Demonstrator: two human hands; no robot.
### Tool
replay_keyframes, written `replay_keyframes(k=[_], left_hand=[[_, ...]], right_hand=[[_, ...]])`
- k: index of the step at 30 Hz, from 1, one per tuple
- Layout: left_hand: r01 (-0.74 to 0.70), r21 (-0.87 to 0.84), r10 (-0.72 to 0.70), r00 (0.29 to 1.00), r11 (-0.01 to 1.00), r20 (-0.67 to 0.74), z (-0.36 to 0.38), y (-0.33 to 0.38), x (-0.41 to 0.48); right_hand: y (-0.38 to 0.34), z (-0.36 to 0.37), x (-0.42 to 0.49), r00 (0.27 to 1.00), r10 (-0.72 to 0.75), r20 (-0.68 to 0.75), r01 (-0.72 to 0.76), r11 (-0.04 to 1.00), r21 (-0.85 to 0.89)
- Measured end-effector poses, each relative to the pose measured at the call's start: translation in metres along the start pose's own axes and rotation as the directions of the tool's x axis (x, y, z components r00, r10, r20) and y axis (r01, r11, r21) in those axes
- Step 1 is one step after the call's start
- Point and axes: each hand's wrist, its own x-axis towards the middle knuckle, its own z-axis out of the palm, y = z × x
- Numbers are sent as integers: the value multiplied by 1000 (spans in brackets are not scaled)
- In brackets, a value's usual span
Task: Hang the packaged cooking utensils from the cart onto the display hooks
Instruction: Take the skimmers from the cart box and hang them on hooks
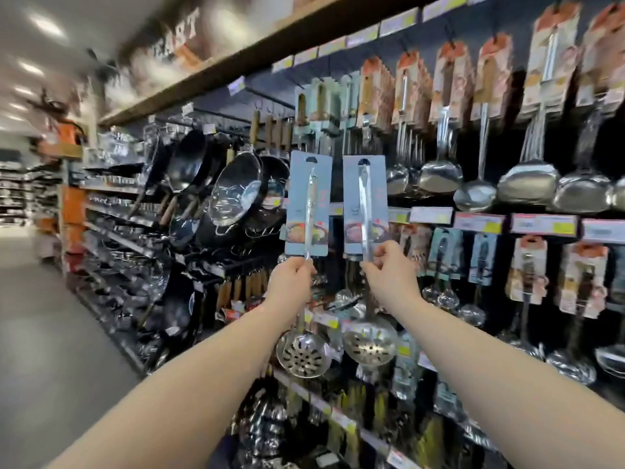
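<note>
I hold two packaged steel skimmers upright in front of the display wall. My left hand [293, 273] grips the handle of the left skimmer [308, 211], whose blue card stands above my fist and whose perforated bowl [302, 354] hangs below my wrist. My right hand [385, 267] grips the right skimmer [364, 204] the same way, its perforated bowl [369, 343] hanging below. Both cards have a hang hole at the top. Each card stands free of the hooks. The cart is out of view.
Carded ladles and turners [439, 137] hang in rows on hooks to the upper right. Woks and pans [233, 194] hang at the left of my hands. Price-label rails [480, 222] cross the wall. More utensils fill lower rows. The aisle floor [40, 316] runs along the left.
</note>
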Motion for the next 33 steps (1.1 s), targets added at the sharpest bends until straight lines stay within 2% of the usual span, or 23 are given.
replay_keyframes(k=[10, 13, 20, 26, 33], left_hand=[[58, 108, -46, 993, 992, -111, -47, -99, 118], [52, 139, -38, 994, 989, -101, -46, -119, 165], [58, 80, -53, 996, 995, -68, -26, -168, 248], [62, 29, -62, 998, 998, -2, -16, -214, 308], [14, -39, -4, 969, 999, 248, -9, -275, 372]], right_hand=[[5, 157, 100, 993, -30, 114, 21, 996, 82], [14, 193, 134, 991, -13, 135, 0, 995, 98], [39, 262, 203, 990, 22, 143, -33, 997, 72], [58, 305, 235, 992, 73, 104, -71, 997, -16], [75, 361, 247, 979, 198, -44, -202, 975, -97]])
